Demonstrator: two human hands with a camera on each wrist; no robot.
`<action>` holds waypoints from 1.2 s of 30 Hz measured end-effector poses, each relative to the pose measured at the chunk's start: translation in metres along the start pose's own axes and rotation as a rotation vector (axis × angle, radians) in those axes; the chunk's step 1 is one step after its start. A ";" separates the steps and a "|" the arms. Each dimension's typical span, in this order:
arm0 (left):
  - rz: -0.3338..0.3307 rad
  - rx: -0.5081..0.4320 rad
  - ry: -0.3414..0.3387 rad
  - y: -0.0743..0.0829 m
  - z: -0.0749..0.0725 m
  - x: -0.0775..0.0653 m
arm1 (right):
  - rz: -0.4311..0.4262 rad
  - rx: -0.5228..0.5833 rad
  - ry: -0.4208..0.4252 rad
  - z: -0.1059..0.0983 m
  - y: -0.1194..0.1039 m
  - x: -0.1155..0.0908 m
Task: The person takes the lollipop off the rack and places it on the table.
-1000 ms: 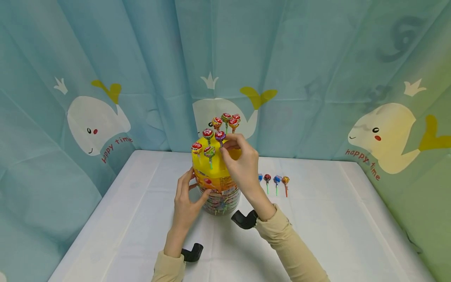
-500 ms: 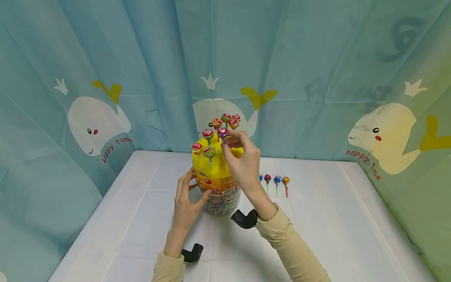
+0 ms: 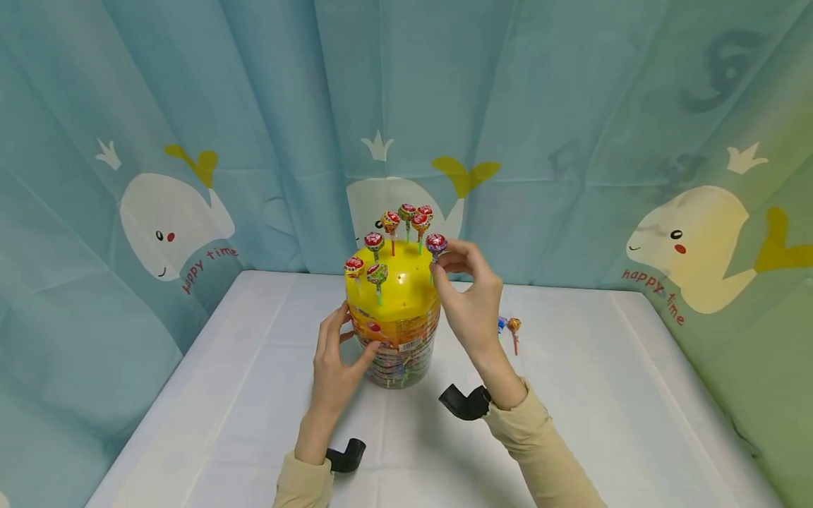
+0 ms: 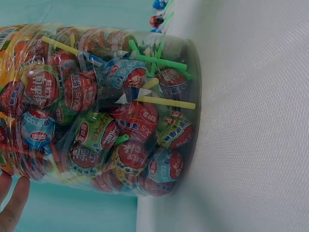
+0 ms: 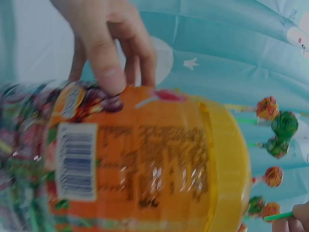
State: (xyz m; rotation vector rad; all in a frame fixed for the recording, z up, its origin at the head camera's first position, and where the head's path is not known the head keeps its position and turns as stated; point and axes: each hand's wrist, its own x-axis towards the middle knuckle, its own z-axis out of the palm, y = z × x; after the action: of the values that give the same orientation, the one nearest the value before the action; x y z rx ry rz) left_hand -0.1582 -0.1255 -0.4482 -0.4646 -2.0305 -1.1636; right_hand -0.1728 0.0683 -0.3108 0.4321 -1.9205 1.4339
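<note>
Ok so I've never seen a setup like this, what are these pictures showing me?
There's no robot here, just a person working bare-handed. The big picture comes from a camera worn on the head, looking forward and down; the smaller two, turned sideways, come from cameras on each wrist. On the white table stands a candy jar with lollipops upright in its yellow lid; more lollipops lie to its right. The left hand holds the jar's side; the right hand pinches a purple-wrapped lollipop by its stick near the lid's edge.
</note>
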 end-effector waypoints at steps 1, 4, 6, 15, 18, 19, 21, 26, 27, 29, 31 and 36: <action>0.001 -0.003 -0.002 -0.001 0.000 0.000 | 0.006 -0.007 0.004 -0.002 0.002 -0.001; 0.001 -0.012 -0.011 -0.002 -0.001 0.000 | 0.021 -0.027 0.018 -0.009 0.010 -0.005; 0.003 -0.017 -0.014 -0.002 -0.001 0.000 | 0.033 -0.039 0.025 -0.013 0.017 -0.008; -0.015 -0.027 -0.021 -0.001 -0.002 0.000 | 0.146 -0.114 0.061 -0.031 0.050 -0.020; -0.018 -0.025 -0.023 -0.002 -0.002 0.000 | 0.167 -0.141 0.078 -0.038 0.063 -0.024; -0.022 -0.023 -0.025 -0.002 -0.002 0.000 | 0.175 -0.146 0.083 -0.040 0.068 -0.025; -0.031 -0.022 -0.027 -0.002 -0.002 -0.001 | 0.193 -0.162 0.093 -0.045 0.077 -0.028; -0.037 -0.031 -0.026 -0.002 -0.001 -0.001 | 0.242 -0.203 0.114 -0.057 0.094 -0.033; -0.033 -0.032 -0.023 -0.003 -0.001 -0.001 | 0.251 -0.215 0.119 -0.059 0.097 -0.034; -0.026 -0.035 -0.020 -0.002 -0.001 -0.001 | 0.272 -0.240 0.125 -0.063 0.102 -0.036; -0.018 -0.033 -0.014 -0.003 0.000 -0.001 | 0.291 -0.261 0.131 -0.067 0.108 -0.038; -0.035 -0.019 -0.012 -0.003 0.001 -0.001 | 0.329 -0.307 0.132 -0.074 0.125 -0.044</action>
State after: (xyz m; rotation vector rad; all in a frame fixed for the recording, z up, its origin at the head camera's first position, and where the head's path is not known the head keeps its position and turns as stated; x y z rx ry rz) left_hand -0.1595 -0.1257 -0.4510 -0.4481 -2.0470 -1.2041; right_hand -0.1958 0.1737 -0.4186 -0.1242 -2.1244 1.2936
